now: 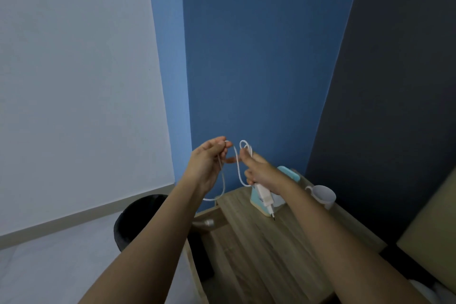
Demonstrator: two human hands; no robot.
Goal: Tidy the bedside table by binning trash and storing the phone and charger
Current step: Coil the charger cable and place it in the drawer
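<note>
The right hand (pixel 261 171) grips the white charger (pixel 264 196) and loops of its cord (pixel 237 165) above the desk (pixel 259 249). The left hand (pixel 209 163) pinches the cord. It looks light and floppy, so it is probably best held by its loops.

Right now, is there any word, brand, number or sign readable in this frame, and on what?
None can be read.
White charger plug in the right hand: no legible print; too blurred.
White mug: plain.
Light blue object behind the hand: no visible text.
Black bin, wooden table, walls: no markings.
</note>
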